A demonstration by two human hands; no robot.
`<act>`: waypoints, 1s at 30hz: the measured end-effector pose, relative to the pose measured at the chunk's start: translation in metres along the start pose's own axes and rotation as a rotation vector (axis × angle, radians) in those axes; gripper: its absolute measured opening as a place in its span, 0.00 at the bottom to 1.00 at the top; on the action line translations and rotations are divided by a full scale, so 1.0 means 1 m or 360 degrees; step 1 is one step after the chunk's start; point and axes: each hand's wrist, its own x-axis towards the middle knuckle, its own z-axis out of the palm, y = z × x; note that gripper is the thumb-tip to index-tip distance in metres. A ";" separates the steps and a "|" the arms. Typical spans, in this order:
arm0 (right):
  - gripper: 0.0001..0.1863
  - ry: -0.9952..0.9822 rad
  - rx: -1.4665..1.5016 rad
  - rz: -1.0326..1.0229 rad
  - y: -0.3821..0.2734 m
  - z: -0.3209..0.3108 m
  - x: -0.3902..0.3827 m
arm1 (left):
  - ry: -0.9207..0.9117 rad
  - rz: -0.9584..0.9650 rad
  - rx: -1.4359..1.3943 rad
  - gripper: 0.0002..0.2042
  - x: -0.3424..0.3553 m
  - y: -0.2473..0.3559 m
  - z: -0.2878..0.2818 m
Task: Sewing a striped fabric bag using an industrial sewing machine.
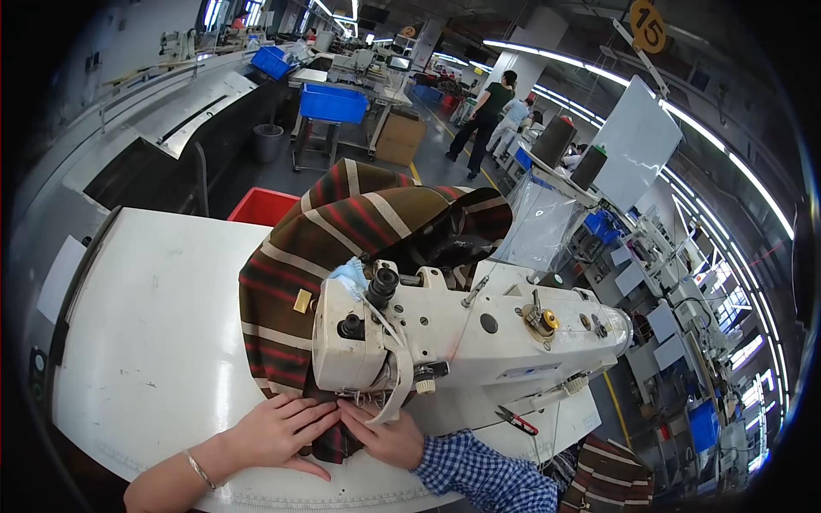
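A brown cloth with red, black and white stripes (286, 274) lies under the head of a white sewing machine (453, 329), bunched up behind it. My left hand (278, 430) rests flat on the near end of the cloth, fingers stretched toward the needle area. Close beside it, my right hand (389, 438) presses on the cloth with its fingers out straight. A white curved lever (398, 385) partly covers those fingers. The fingertips of both hands nearly meet in front of the presser foot. The needle itself is hard to make out.
Thread snips with red handles (517, 421) lie right of my right hand. A light blue rag (349, 278) sits on the machine head. Behind the white table (162, 299) stands a red bin (261, 207). More striped cloth (609, 479) hangs at the lower right. People stand farther off.
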 end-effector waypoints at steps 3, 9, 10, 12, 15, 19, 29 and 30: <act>0.21 0.0109 -0.0019 -0.0107 -0.006 -0.015 -0.013 | 0.0091 0.0105 0.0249 0.16 -0.016 -0.003 0.010; 0.19 -0.0011 -0.0131 -0.0091 -0.007 -0.033 -0.016 | 0.0024 0.0214 0.0392 0.06 -0.018 0.010 0.006; 0.18 0.0011 -0.0207 -0.0071 -0.009 -0.035 -0.018 | 0.0015 0.0213 0.0398 0.06 -0.020 0.016 0.003; 0.17 0.0003 -0.0305 -0.0007 -0.029 -0.034 -0.028 | 0.0016 0.0303 0.0646 0.07 -0.022 0.029 -0.004; 0.16 0.0021 -0.0377 0.0023 -0.046 -0.029 -0.031 | -0.0210 0.0149 0.0671 0.07 -0.038 0.041 -0.009; 0.19 0.0149 -0.0282 -0.0071 -0.033 -0.043 -0.020 | 0.0065 0.0156 0.0506 0.07 -0.029 0.024 -0.008; 0.16 0.0578 0.0107 -0.0212 -0.013 -0.025 -0.004 | 0.0352 0.0050 0.0361 0.12 -0.002 0.022 0.011; 0.16 0.0580 0.0120 -0.0201 -0.011 -0.026 -0.003 | 0.0393 0.0096 0.0404 0.11 -0.002 0.023 0.014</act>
